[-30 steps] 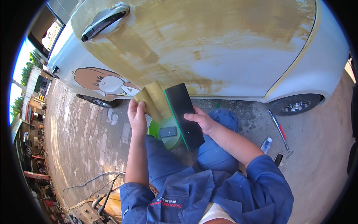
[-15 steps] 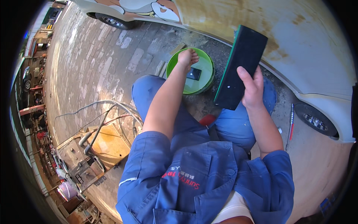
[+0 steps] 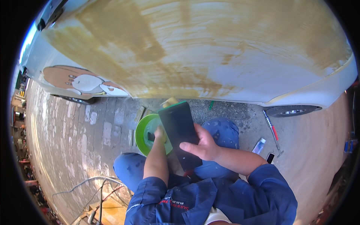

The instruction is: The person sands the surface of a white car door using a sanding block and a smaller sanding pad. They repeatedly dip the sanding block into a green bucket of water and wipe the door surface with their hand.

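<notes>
The fingers of your right hand close around the black board, thumb across its face, overlapping the green bucket's right side in view. Your left hand reaches into the bucket, its grip unclear. Hold the board steady, clear of the rim.

Paved ground: green bucket, red-silver rod.

PLACE: car-body workshop yard | SIGNS: tan-smeared car panel; green bucket; red-handled tool; brick paving
</notes>
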Available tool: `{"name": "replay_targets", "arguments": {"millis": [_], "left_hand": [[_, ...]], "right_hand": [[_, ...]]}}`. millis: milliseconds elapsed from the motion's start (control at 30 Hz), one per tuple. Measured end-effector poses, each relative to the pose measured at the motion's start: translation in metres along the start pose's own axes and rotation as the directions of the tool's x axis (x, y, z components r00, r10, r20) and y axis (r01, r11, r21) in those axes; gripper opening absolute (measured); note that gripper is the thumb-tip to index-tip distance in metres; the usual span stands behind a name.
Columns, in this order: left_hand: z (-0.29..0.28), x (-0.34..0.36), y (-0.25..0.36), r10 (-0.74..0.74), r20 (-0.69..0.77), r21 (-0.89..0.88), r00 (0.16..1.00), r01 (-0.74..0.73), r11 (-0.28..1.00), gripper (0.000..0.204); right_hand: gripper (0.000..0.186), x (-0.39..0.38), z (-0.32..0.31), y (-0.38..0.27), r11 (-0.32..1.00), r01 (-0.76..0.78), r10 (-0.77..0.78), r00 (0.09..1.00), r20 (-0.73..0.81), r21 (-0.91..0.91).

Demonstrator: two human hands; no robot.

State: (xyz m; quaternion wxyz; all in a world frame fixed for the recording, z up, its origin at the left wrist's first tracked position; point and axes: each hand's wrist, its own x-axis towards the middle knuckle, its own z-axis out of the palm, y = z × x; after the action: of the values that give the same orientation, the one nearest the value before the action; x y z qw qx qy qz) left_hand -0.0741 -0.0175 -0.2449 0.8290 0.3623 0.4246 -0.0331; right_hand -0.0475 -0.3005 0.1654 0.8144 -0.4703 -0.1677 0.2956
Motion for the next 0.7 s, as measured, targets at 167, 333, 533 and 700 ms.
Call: {"name": "replay_targets", "arguments": {"millis": [167, 333, 533, 700], "left_hand": [[0.003, -0.044, 0.021, -0.046, -0.016, -0.109, 0.999, 0.044, 0.993, 0.032], [0.078, -0.158, 0.101, 0.026, 0.225, -0.192, 0.974, 0.018, 0.981, 0.033], [0.346, -0.325, 0.271, -0.182, 0.771, 0.402, 0.61, -0.245, 0.882, 0.043], [0.476, -0.472, 0.324, 0.391, 0.919, -0.129, 0.061, -0.888, 0.442, 0.041]], "right_hand": [[0.054, 0.002, 0.002, 0.005, 0.992, 0.083, -0.094, 0.987, 0.132, 0.091], [0.046, -0.009, 0.007, 0.0, 0.967, 0.252, -0.253, 0.959, 0.125, 0.029], [0.052, -0.042, 0.018, -0.015, 0.837, 0.495, -0.489, 0.868, 0.086, -0.232], [0.053, -0.074, 0.019, -0.028, 0.718, 0.567, -0.531, 0.821, 0.21, -0.404]]}}
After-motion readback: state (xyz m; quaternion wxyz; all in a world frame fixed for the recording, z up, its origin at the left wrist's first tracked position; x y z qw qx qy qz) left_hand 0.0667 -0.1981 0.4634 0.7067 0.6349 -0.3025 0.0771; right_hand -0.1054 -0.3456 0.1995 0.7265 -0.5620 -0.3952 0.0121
